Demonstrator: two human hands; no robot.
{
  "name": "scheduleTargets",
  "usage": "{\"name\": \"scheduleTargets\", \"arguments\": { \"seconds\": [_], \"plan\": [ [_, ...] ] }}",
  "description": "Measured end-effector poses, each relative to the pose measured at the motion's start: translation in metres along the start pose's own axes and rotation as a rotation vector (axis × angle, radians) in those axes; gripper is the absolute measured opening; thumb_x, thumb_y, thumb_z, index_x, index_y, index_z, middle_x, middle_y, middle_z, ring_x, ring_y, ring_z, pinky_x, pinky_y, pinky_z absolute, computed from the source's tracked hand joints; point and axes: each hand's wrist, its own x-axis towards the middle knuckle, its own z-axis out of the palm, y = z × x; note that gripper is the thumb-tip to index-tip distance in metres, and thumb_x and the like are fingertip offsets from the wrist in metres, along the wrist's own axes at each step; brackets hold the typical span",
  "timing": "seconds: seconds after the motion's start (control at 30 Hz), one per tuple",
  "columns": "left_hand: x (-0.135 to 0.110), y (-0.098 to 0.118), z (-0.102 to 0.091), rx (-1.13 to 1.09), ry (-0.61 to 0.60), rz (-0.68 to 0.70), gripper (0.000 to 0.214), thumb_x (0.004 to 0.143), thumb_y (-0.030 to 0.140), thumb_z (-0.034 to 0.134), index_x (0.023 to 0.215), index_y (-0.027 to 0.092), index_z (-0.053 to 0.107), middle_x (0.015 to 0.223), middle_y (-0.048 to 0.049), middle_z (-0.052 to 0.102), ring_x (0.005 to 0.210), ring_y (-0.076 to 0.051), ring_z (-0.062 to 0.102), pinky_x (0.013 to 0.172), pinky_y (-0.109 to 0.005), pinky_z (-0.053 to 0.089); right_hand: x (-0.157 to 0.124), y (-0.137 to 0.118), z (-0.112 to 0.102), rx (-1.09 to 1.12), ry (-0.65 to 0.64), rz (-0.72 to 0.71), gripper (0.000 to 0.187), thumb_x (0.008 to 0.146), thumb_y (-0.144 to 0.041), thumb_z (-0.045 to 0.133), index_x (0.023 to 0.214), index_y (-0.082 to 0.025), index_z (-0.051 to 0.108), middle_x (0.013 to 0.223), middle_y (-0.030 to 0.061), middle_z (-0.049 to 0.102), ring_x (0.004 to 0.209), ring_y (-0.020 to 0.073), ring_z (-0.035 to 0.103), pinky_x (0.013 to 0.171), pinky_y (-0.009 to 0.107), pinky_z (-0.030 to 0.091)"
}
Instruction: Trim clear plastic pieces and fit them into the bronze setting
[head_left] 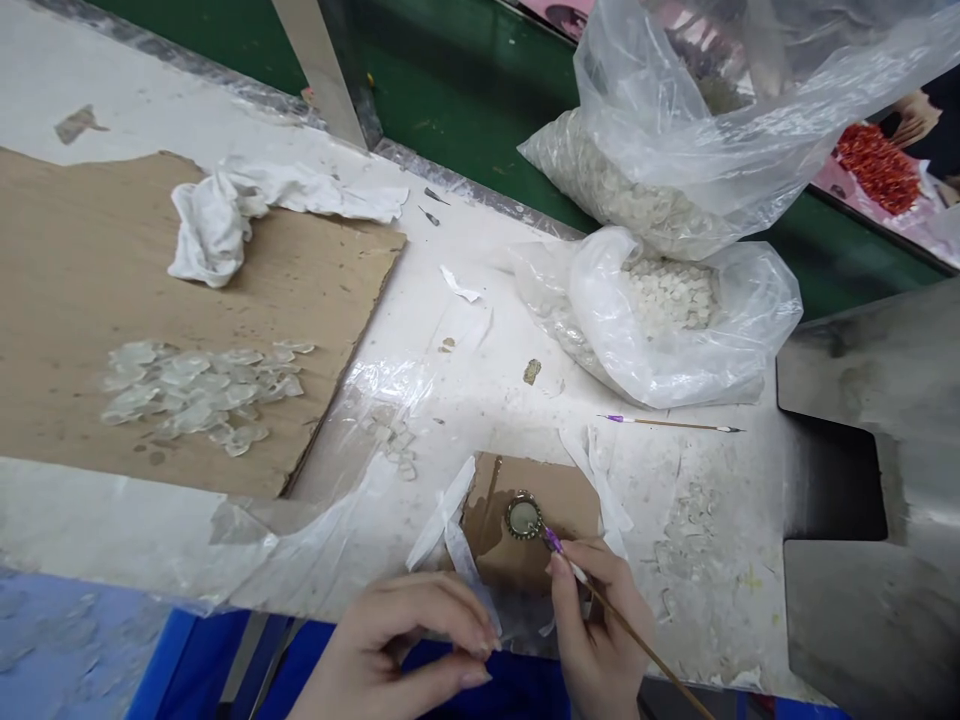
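My right hand (604, 635) grips a thin brush (646, 650) with a brown handle and a purple and white end. Its tip touches the rim of a small round metal setting with a toothed dark edge (523, 516), or lies right beside it. That setting rests on a small piece of cardboard (566, 490) with a dark wet stain on its left side. In front of the cardboard, to the left, hovers my left hand (416, 640), its thumb and fingertips pinched together. What lies between those fingertips, if anything, is too small to tell.
A larger cardboard sheet (60, 300) bears a heap of translucent pieces (199, 385) and a white cloth (214, 225). Behind are two plastic bags (600, 320) of pale pieces. Another thin brush (671, 423) lies before them. Grey metal equipment (877, 620) stands right. A person's hand (915, 118) shows far right.
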Motion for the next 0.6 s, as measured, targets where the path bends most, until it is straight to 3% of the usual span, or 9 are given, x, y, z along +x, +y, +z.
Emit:
{"name": "scheduleTargets", "arguments": {
  "seconds": [0.17, 0.3, 0.43, 0.5, 0.6],
  "plan": [
    [-0.004, 0.000, 0.001, 0.220, -0.002, 0.139, 0.039, 0.083, -0.007, 0.071, 0.098, 0.027, 0.083, 0.091, -0.0042, 0.086, 0.077, -0.020, 0.082, 0.074, -0.025, 0.068, 0.000, 0.002, 0.000, 0.025, 0.006, 0.019, 0.022, 0.096, -0.006, 0.060, 0.104, -0.024, 0.070, 0.078, 0.0007, 0.074, 0.065, 0.0149, 0.073, 0.060, 0.021, 0.062],
    [-0.005, -0.002, 0.000, 0.322, 0.058, 0.172, 0.033, 0.083, -0.005, 0.072, 0.092, 0.025, 0.082, 0.090, -0.0045, 0.080, 0.073, -0.018, 0.079, 0.067, -0.022, 0.066, -0.001, 0.004, -0.001, 0.053, 0.023, 0.026, 0.019, 0.096, -0.007, 0.062, 0.101, -0.024, 0.071, 0.078, 0.0012, 0.074, 0.066, 0.0158, 0.073, 0.060, 0.022, 0.062],
    [-0.007, -0.005, 0.006, 0.178, 0.138, 0.149, 0.042, 0.083, -0.004, 0.074, 0.106, 0.030, 0.080, 0.089, 0.0007, 0.084, 0.074, -0.015, 0.080, 0.069, -0.018, 0.066, -0.006, 0.000, -0.001, 0.096, 0.055, 0.058, 0.012, 0.103, -0.018, 0.060, 0.103, -0.026, 0.069, 0.076, 0.0007, 0.073, 0.069, 0.0164, 0.071, 0.061, 0.023, 0.060],
    [-0.010, -0.005, 0.010, 0.043, 0.190, 0.097, 0.044, 0.087, -0.002, 0.074, 0.112, 0.034, 0.078, 0.095, 0.0019, 0.087, 0.080, -0.016, 0.083, 0.072, -0.018, 0.067, -0.008, -0.008, 0.000, 0.207, 0.084, 0.143, 0.011, 0.107, -0.026, 0.057, 0.104, -0.028, 0.067, 0.073, -0.0007, 0.069, 0.064, 0.0148, 0.065, 0.054, 0.021, 0.054],
    [-0.013, -0.003, 0.016, -0.080, 0.237, 0.020, 0.027, 0.093, 0.011, 0.076, 0.106, 0.034, 0.080, 0.098, 0.0008, 0.089, 0.087, -0.018, 0.085, 0.075, -0.020, 0.069, -0.011, -0.021, 0.002, 0.492, 0.129, 0.269, 0.012, 0.108, -0.034, 0.055, 0.105, -0.030, 0.066, 0.071, -0.0018, 0.061, 0.058, 0.0141, 0.054, 0.046, 0.020, 0.042]
  ]
}}
